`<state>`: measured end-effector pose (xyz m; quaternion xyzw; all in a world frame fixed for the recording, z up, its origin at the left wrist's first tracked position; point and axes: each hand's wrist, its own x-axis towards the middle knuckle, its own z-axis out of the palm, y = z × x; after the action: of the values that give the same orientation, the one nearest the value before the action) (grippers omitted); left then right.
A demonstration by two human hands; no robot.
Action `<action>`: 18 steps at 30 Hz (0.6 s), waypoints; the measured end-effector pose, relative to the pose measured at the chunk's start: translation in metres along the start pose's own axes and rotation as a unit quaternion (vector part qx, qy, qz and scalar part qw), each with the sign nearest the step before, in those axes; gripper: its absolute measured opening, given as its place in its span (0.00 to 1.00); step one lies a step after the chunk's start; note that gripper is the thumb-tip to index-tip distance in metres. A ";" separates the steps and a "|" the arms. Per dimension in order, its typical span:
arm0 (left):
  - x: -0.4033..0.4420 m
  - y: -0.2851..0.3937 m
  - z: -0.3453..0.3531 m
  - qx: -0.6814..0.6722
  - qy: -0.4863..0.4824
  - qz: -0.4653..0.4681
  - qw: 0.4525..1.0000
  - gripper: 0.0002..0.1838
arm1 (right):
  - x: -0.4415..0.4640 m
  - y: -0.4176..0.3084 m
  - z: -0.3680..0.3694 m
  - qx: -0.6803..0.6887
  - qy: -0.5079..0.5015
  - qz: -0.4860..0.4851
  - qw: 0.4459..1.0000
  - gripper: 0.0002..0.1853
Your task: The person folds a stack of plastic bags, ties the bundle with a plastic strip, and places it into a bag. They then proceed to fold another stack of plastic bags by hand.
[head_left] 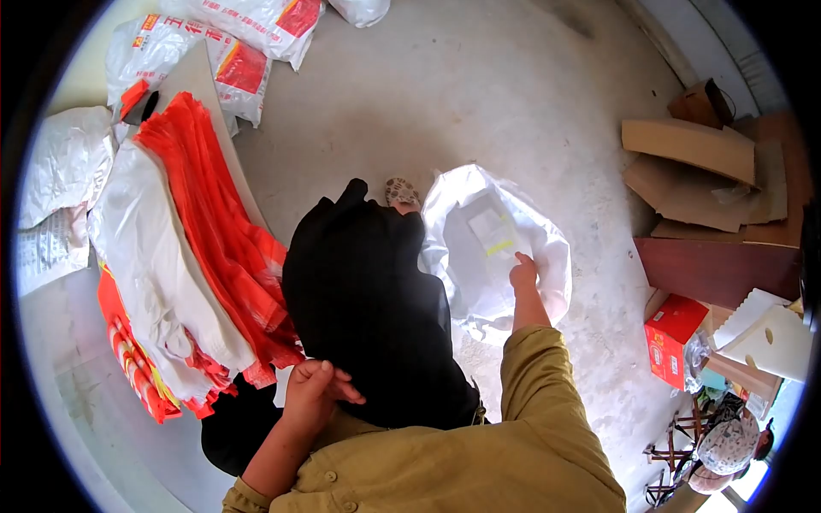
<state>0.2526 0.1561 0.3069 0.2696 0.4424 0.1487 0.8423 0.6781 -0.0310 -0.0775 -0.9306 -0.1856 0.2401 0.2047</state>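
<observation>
Floor: bare grey concrete is shown in the head view, bordered by printed sacks (248,64) at one side and opened cardboard (688,162) at the other.
White bag: a thin, open white bag (554,248) is set on it beside the black-clad leg (368,299); a pale packet (489,227) with a yellow strip is seen within its mouth.
Right grip: the right hand (523,272) is held at the mouth, one finger extended towards the packet; whether anything is pinched or touched cannot be told.
Left grip: the left hand (321,389) is loosely curled, fingers partly spread, beside folded red bags (209,184) and folded white bags (150,248); nothing is seen in it.
Rim risk: the soft rim could be folded inward if it were brushed by the wrist, and the packet covered.
Tipping risk: the bag could be dragged or toppled if its wall were caught by the sleeve (539,368) or the patterned shoe (402,191).
Stack risk: the folded layers could be slid loose if they were knocked by the left forearm.
</observation>
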 end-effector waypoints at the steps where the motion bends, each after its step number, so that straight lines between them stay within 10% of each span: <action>1: 0.000 0.000 0.001 -0.003 0.000 0.000 1.000 0.20 | -0.004 0.003 0.001 -0.073 0.000 -0.021 0.997 0.24; 4: 0.000 0.000 0.001 -0.007 -0.001 0.003 1.000 0.20 | -0.040 -0.035 -0.012 -0.226 -0.002 -0.026 0.974 0.24; 10: 0.000 0.002 0.001 0.017 0.005 -0.011 1.000 0.19 | -0.041 0.007 0.032 -0.094 -0.232 -0.008 0.968 0.22; 18: 0.001 0.005 0.004 0.042 0.015 -0.025 0.999 0.19 | -0.033 -0.033 0.021 -0.044 -0.184 -0.093 0.978 0.20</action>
<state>0.2560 0.1596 0.3113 0.2915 0.4674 0.1125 0.8270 0.6321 -0.0115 -0.0669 -0.8573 -0.3165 0.3784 0.1469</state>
